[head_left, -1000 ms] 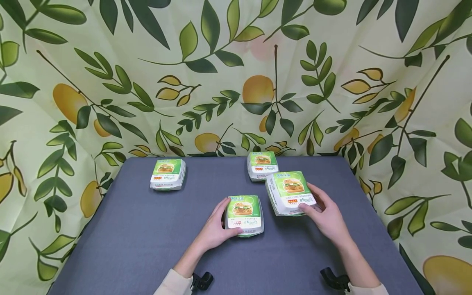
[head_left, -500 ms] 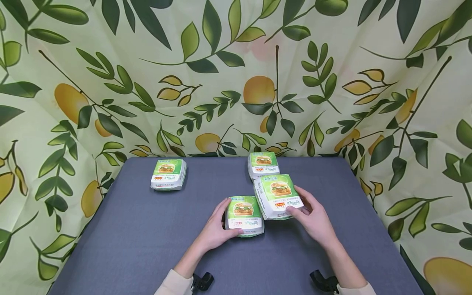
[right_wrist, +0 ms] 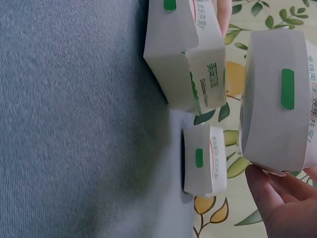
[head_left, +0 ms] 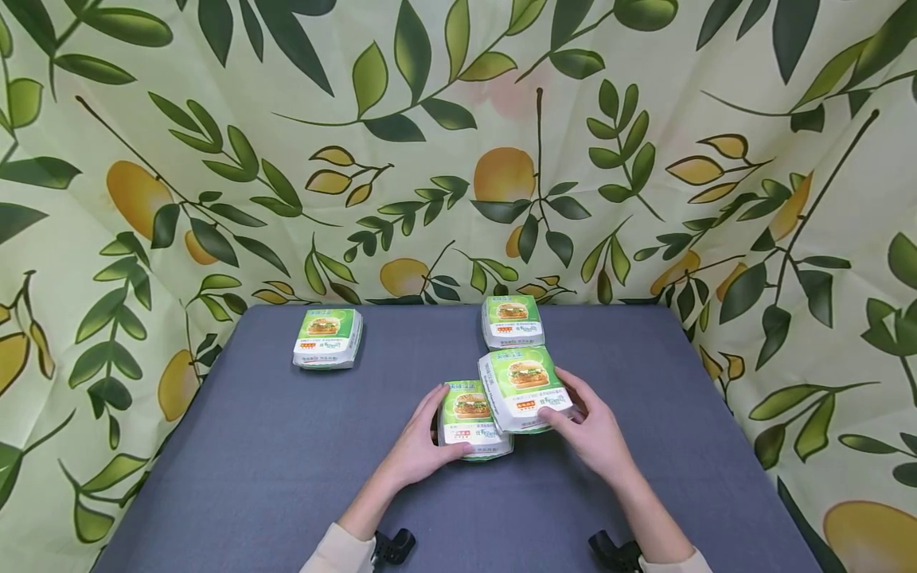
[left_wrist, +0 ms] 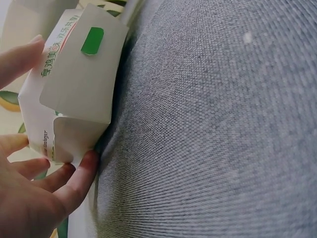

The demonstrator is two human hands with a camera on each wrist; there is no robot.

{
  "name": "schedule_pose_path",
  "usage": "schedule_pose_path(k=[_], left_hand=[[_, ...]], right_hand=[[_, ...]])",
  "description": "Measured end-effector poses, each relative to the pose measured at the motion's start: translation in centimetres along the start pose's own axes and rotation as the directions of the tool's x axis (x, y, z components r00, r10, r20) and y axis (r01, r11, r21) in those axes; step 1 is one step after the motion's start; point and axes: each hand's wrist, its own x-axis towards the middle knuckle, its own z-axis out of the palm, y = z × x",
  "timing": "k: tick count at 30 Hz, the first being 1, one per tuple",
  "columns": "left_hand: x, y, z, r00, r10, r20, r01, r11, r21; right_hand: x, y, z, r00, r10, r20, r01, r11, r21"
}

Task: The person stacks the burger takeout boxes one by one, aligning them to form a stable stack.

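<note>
My left hand grips a green-and-white burger box that sits on the table, thumb along its front edge and fingers at its left side. In the left wrist view that box shows a plain side with a green tab. A second burger box is held up in my right hand, thumb at its front and fingers at its right side. It overlaps the right part of the left hand's box in the head view. From the right wrist, the raised box hangs clear of the cloth.
Another burger box stands behind the raised one, near the table's back edge. A further burger box is at the back left. A dark blue-grey cloth covers the table; a leaf-printed curtain rises behind it.
The right hand has carried its box leftward and slightly toward the person, from right of the left hand's box to partly over it. The left hand and the other boxes have stayed put.
</note>
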Motion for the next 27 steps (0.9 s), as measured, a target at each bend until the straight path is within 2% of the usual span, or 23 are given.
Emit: schedule_pose_path(k=[17, 27], left_hand=[[-0.1, 0.0, -0.1, 1.0, 0.003, 0.003, -0.003, 1.0, 0.011], [-0.1, -0.2, -0.1, 1.0, -0.001, 0.02, 0.001, 1.0, -0.002]], right_hand=[[0.0, -0.2, 1.9, 0.999, 0.03, -0.02, -0.031, 0.997, -0.076], [-0.4, -0.4, 2.0, 1.0, -0.016, 0.026, 0.019, 0.996, -0.088]])
